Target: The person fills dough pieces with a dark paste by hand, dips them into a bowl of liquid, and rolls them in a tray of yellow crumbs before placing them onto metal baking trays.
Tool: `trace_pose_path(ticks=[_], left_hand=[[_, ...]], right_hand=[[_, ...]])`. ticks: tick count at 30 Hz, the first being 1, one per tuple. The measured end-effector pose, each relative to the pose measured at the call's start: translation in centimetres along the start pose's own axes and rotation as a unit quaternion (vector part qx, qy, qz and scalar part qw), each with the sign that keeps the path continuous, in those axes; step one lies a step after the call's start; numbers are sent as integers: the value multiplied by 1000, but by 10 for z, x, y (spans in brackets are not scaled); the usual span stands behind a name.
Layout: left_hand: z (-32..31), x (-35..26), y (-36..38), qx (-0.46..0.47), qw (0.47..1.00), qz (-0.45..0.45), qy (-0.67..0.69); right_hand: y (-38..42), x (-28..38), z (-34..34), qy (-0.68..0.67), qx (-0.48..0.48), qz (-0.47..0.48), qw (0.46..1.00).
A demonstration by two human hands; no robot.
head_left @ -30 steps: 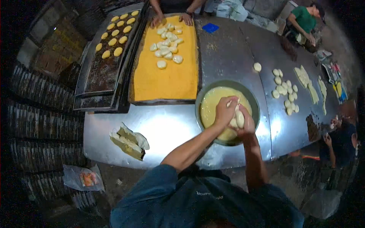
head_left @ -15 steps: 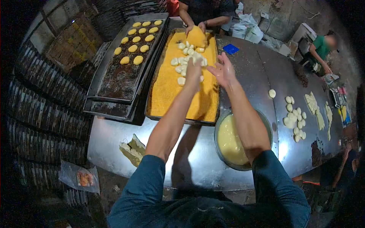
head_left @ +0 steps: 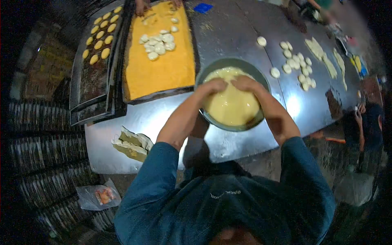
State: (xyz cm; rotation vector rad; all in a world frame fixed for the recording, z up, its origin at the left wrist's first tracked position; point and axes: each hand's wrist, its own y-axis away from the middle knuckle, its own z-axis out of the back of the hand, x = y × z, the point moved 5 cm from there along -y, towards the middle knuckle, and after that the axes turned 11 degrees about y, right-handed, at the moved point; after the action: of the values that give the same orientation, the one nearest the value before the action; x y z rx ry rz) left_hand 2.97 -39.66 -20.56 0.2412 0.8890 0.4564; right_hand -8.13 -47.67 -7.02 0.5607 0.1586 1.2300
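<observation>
Head view, looking down over the person's blue sleeves onto a metal table [head_left: 163, 118]. Both hands are in a round metal bowl [head_left: 203, 77] filled with pale yellow batter [head_left: 232, 108]; the bowl stands on the table near its near edge, just right of a long tray of orange crumbs [head_left: 163, 69]. The left hand [head_left: 212, 86] and right hand [head_left: 247, 83] lie side by side at the far part of the batter surface, knuckles up, close together and almost touching. The fingers are curled downward into the batter; whether they are clamped on anything cannot be told, since the tips are hidden. On the far part of the crumb tray lies a cluster of pale dough pieces [head_left: 157, 43]. Left of it, a dark baking tray [head_left: 92, 77] carries rows of crumb-coated pieces [head_left: 100, 38] at its far end. To the right of the bowl, well apart from it, loose dough pieces [head_left: 296, 63] are scattered on the table. A crumpled wrapper [head_left: 132, 143] lies at the near left of the table. Another person's hands [head_left: 143, 6] rest at the far end of the crumb tray.
</observation>
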Motion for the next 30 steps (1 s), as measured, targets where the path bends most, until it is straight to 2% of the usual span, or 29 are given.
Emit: trace_pose_path(ticks=[1,2,4,6,8,9,10,11,12,14,15,17,18,20,24,26,27,28,30], left_hand=[[33,-77,79,38,994,-17,105],[35,-82,84,80,995,-1,55],[34,-89,99,25,999,4,20],[34,-97,117,31,998,44,25],[25,-97,128,40,995,86,32],[17,-89,120,31,996,71,48],[16,-89,117,19,996,55,62],[12,-82,117,28,989,88,113],[6,-77,114,29,989,94,115],[-2,-60,110,-62,945,175,268],[-3,-67,117,-65,945,177,268],[1,-83,137,-156,813,221,516],[1,-84,135,-162,813,216,516],[4,-81,129,-185,723,177,641],[21,-96,142,-246,717,161,632],[30,-94,137,-315,739,38,594],[35,-107,146,-342,736,74,579],[30,-109,144,-340,735,77,582],[30,-118,143,-377,705,38,599]], right_hand=[[17,6,6,-9,23,2,1000],[33,11,13,-15,44,9,999],[43,-2,4,-32,39,3,999],[49,-9,-14,-52,48,3,997],[48,-12,-34,-254,120,21,959],[52,-9,-39,-256,125,24,958],[55,-5,-44,-346,150,-6,926],[60,-1,-51,-431,176,-38,884],[63,2,-57,-432,181,-37,883],[66,12,-58,-588,167,-14,791],[67,18,-59,-587,169,-11,792],[66,26,-54,-679,147,-21,719],[64,30,-53,-676,145,-16,723],[53,32,-58,-725,128,-55,674],[50,42,-52,-743,128,-36,655],[80,58,-26,-753,84,-58,650],[88,62,-19,-776,58,-57,625],[86,63,-24,-775,60,-61,626],[79,61,-21,-805,-13,-14,593]])
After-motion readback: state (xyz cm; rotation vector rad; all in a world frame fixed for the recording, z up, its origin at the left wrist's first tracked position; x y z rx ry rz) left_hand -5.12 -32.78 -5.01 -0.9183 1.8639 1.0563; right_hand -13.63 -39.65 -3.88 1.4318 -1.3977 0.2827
